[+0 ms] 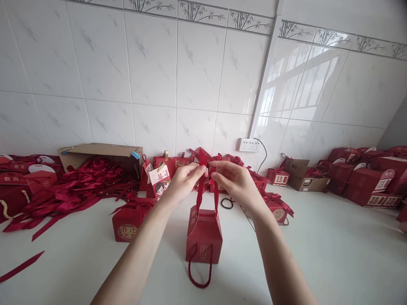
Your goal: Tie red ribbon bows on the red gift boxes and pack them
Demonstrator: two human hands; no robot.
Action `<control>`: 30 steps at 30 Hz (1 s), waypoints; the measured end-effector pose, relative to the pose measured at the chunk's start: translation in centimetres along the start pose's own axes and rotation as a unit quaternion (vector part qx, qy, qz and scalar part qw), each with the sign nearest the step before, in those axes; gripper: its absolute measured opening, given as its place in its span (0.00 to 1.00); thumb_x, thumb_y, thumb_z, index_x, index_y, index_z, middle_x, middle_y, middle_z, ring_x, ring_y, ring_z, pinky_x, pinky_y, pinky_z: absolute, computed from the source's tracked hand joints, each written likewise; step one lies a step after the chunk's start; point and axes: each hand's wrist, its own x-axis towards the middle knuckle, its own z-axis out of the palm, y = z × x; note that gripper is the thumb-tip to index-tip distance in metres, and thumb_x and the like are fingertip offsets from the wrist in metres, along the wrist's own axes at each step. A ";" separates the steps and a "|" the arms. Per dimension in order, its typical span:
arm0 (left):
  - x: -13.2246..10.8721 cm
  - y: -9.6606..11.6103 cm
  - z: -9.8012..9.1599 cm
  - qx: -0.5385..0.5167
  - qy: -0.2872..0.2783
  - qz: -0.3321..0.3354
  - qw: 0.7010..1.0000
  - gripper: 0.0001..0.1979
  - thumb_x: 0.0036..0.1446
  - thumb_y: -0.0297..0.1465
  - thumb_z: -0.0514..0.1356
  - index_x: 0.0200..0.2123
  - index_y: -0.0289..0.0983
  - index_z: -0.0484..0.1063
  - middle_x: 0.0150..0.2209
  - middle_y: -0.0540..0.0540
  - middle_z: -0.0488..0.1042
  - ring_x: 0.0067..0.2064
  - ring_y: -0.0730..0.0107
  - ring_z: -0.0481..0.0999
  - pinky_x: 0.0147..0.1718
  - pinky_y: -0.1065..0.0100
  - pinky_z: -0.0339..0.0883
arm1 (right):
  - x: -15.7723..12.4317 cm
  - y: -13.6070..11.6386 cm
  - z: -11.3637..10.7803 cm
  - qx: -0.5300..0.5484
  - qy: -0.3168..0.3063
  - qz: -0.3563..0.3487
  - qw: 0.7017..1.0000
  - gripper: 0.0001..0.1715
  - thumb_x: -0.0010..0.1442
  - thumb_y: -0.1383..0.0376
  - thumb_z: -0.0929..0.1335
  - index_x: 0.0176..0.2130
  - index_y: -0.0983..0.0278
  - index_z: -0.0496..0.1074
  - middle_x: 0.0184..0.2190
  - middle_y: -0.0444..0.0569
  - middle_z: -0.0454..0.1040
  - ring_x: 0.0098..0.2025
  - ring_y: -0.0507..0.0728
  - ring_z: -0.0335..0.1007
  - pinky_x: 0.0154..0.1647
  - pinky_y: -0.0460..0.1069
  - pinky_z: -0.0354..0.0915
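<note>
A small red gift box (203,238) stands upright on the white table in front of me, a dark red rope handle (200,284) hanging from its near side. From the box top, a red ribbon (199,197) rises in two strands to my hands. My left hand (190,174) pinches the ribbon between thumb and fingers. Close beside it, my right hand (233,177) also has its fingertips closed on the ribbon, the two hands nearly touching. Both are above the box. What the ribbon does between the fingertips is partly hidden.
A finished-looking red box with a bow (127,222) sits left, another (277,208) right. Loose ribbons (85,186) spill from a cardboard box (101,149). Red boxes (365,176) are stacked far right. A black ring (227,203) lies behind the box; a socket strip (249,145) is against the wall.
</note>
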 end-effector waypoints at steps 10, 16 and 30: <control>-0.1 -0.1 0.1 -0.022 -0.016 -0.002 1.000 0.17 0.53 0.45 0.58 0.25 0.36 0.70 0.26 0.49 0.68 0.31 0.70 0.70 0.31 0.70 0.64 | 0.7 0.5 0.6 -0.001 0.112 0.013 0.994 0.22 0.48 0.59 0.71 0.43 0.65 0.71 0.18 0.37 0.62 0.20 0.48 0.57 0.21 0.45 0.58; 0.1 -0.1 0.2 -0.115 -0.015 -0.024 0.993 0.16 0.51 0.43 0.61 0.29 0.35 0.73 0.28 0.49 0.71 0.33 0.71 0.71 0.33 0.70 0.66 | 0.9 1.3 0.4 -0.018 0.165 0.016 0.986 0.14 0.52 0.58 0.69 0.37 0.65 0.71 0.20 0.41 0.66 0.21 0.49 0.59 0.21 0.45 0.57; -4.6 -6.8 -0.8 -0.312 0.264 -0.148 0.901 0.11 0.36 0.31 0.70 0.23 0.32 0.73 0.27 0.47 0.76 0.30 0.73 0.75 0.39 0.65 0.71 | -3.3 5.4 -3.4 -0.172 0.368 0.030 0.913 0.16 0.51 0.59 0.68 0.41 0.62 0.69 0.25 0.42 0.68 0.27 0.52 0.64 0.31 0.49 0.64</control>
